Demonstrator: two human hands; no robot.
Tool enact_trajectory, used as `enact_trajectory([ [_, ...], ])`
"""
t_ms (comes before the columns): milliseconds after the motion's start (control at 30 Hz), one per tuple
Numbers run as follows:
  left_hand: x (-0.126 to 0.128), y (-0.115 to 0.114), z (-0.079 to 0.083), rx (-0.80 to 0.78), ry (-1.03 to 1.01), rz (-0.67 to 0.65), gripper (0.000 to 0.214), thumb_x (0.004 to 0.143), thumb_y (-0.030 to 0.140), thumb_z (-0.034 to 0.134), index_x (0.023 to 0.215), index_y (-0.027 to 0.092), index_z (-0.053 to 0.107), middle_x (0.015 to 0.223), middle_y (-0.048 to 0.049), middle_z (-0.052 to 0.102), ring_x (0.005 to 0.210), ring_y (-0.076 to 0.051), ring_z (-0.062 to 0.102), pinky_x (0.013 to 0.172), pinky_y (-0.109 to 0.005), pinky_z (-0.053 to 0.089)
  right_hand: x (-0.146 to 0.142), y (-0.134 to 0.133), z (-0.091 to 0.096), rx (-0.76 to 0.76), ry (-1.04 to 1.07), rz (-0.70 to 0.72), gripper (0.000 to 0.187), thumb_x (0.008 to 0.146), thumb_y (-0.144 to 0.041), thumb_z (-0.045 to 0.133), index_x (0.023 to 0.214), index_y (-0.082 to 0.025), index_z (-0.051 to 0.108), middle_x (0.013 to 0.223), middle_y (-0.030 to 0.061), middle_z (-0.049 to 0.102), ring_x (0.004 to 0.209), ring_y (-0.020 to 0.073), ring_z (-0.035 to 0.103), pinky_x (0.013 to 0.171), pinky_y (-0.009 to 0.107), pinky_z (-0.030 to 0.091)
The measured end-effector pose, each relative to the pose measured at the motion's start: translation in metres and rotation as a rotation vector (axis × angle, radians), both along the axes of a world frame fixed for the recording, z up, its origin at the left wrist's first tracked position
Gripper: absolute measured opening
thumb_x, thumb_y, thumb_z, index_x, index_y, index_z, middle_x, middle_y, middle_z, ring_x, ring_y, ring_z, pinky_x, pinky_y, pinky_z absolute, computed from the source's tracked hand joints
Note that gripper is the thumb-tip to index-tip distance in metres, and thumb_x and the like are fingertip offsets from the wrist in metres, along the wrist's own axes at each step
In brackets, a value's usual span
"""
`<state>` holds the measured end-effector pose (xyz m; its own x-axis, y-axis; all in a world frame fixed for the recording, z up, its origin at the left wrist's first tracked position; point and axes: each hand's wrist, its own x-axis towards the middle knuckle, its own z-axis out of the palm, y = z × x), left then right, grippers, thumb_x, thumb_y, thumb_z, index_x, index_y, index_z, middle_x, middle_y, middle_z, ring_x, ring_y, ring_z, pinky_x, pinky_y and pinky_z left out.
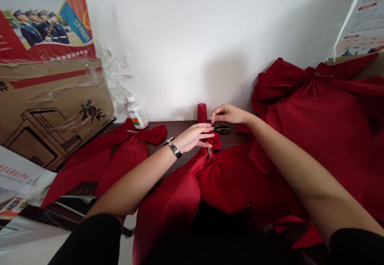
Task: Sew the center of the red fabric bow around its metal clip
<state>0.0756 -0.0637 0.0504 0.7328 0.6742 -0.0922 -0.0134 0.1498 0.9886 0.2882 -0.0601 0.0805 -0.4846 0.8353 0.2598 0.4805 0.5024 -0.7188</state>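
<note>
My left hand (195, 137), with a watch on its wrist, reaches over a red fabric bow (222, 177). Its fingers are stretched out and apart, just above the bow's gathered knot, where a small metal pin or clip (209, 150) sits. Higher and to the right, my right hand (229, 114) is closed in a pinch; whatever its fingertips hold is too small to make out. Between and behind the hands stands a red thread spool (202, 113) with several needles sticking up from its top. Black-handled scissors (222, 128) lie below my right hand, their blades partly hidden by my left fingers.
Another red bow (129, 145) lies at the left beside a white bottle (137, 113). A large pile of red bows (324, 113) fills the right side. A cardboard box (54, 113) stands at the left, and a white wall (174, 49) closes off the back.
</note>
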Motion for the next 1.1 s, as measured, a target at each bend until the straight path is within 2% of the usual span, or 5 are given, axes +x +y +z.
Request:
enact_trajectory([
  [300, 0.013, 0.001, -0.033, -0.132, -0.035, 0.010, 0.025, 0.084, 0.009, 0.050, 0.107, 0.012, 0.059, 0.112, -0.0156, 0.067, 0.102, -0.016, 0.065, 0.102, -0.038, 0.046, 0.002, 0.003, -0.005, 0.022, -0.092, -0.015, 0.041, 0.077, -0.050, 0.059, 0.078, -0.010, 0.065, 0.077, 0.0062, 0.066, 0.071, 0.0128, 0.056, 0.070, 0.026, 0.043],
  [633, 0.012, 0.020, -0.050, 0.034, -0.019, -0.045, 0.022, 0.088, 0.029, 0.060, 0.086, 0.010, 0.069, 0.097, -0.0119, 0.071, 0.090, -0.012, 0.065, 0.097, -0.031, 0.048, -0.007, 0.008, -0.016, 0.184, -0.170, -0.161, 0.041, 0.081, -0.049, 0.052, 0.077, -0.011, 0.066, 0.069, 0.0043, 0.060, 0.064, 0.0123, 0.050, 0.066, 0.025, 0.039],
  [867, 0.010, 0.025, -0.053, 0.060, -0.016, -0.018, 0.030, 0.083, 0.040, 0.064, 0.082, 0.010, 0.068, 0.086, -0.0109, 0.071, 0.081, -0.012, 0.065, 0.086, -0.029, 0.052, -0.015, -0.015, 0.009, 0.491, -0.334, -0.334, 0.023, 0.076, -0.038, 0.064, 0.079, -0.014, 0.066, 0.095, 0.0092, 0.058, 0.081, 0.0175, 0.052, 0.074, 0.029, 0.038],
  [1033, 0.010, 0.025, -0.054, -0.017, -0.032, 0.056, 0.024, 0.087, 0.032, 0.061, 0.080, 0.010, 0.067, 0.084, -0.0101, 0.071, 0.078, -0.012, 0.066, 0.085, -0.029, 0.052, -0.020, -0.022, 0.006, -0.167, -0.770, -0.063, 0.044, 0.068, -0.060, 0.067, 0.065, -0.016, 0.064, 0.052, -0.0013, 0.056, 0.047, 0.0095, 0.045, 0.052, 0.024, 0.031],
  [1100, 0.009, 0.026, -0.054, -0.013, -0.037, 0.078, 0.023, 0.087, 0.031, 0.059, 0.080, 0.011, 0.066, 0.082, -0.0090, 0.070, 0.076, -0.011, 0.066, 0.082, -0.028, 0.052, -0.023, -0.016, -0.006, -0.250, -0.808, -0.012, 0.043, 0.060, -0.059, 0.074, 0.067, -0.017, 0.065, 0.052, -0.0020, 0.057, 0.048, 0.0101, 0.047, 0.052, 0.024, 0.031],
])
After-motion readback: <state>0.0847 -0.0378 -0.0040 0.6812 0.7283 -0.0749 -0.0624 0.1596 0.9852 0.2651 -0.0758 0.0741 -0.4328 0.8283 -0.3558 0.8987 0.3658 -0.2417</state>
